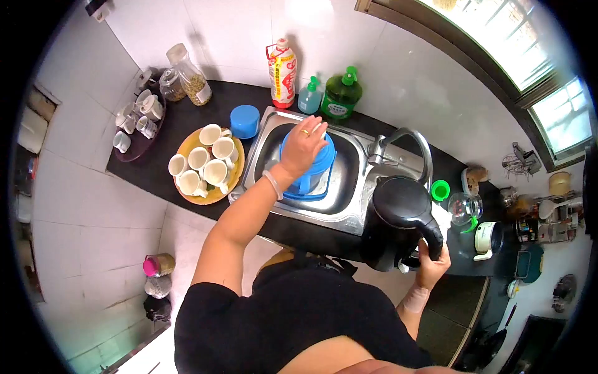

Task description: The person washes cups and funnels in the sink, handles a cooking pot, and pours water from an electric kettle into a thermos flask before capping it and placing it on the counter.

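My right hand is wrapped round the handle of a black kettle, held at the counter's front edge, right of the sink. Over the steel sink, my left hand lies on top of a blue plastic container, which stands in the basin. That hand's fingers are together and partly stretched out; its palm is hidden. Left of the sink, several white cups stand on a yellow round tray, near a blue lidded tub.
Behind the sink stand a red-and-white bottle, a small pump bottle and a green pump bottle. The faucet arches near the kettle. Farther right are a glass jar and a white pot. Glass jars stand at back left.
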Demonstrator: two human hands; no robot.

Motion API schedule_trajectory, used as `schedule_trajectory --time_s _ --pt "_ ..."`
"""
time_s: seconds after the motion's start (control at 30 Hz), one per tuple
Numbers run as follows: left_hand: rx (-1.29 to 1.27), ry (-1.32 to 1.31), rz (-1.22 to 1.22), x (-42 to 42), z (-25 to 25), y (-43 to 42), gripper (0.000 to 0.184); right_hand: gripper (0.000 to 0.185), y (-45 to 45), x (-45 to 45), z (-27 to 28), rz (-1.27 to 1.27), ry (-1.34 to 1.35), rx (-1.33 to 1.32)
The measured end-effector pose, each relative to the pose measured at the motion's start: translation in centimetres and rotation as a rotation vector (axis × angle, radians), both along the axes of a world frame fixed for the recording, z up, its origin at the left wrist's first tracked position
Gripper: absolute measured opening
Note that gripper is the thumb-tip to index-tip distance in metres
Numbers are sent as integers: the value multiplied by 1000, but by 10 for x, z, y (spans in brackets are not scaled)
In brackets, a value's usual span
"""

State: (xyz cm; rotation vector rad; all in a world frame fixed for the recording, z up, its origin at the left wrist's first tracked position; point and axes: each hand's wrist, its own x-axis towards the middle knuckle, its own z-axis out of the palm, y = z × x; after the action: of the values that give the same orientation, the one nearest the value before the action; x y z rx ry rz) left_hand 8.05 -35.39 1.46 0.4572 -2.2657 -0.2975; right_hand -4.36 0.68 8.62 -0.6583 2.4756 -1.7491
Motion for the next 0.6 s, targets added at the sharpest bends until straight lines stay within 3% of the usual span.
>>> schedule_trajectory --time_s 0.27,0.3,0.43,0.5,0.57,0.6 --pt "-109 -295 164 9 5 18 44 16 -2 -6 -3 -18 -56 -47" --pt "-117 -274 146 10 5 18 52 16 0 -9 -7 -20 -28 -15" --pt "168 73 188 30 -19 27 68 19 6 -14 -9 3 94 50" --pt "478 239 364 47 -61 52 65 18 11 -12 -8 -5 141 57" --pt "723 241 478 55 -119 81 58 18 16 -12 -5 -4 140 65" --pt "913 208 416 52 -124 87 54 18 20 -12 -4 -6 141 71"
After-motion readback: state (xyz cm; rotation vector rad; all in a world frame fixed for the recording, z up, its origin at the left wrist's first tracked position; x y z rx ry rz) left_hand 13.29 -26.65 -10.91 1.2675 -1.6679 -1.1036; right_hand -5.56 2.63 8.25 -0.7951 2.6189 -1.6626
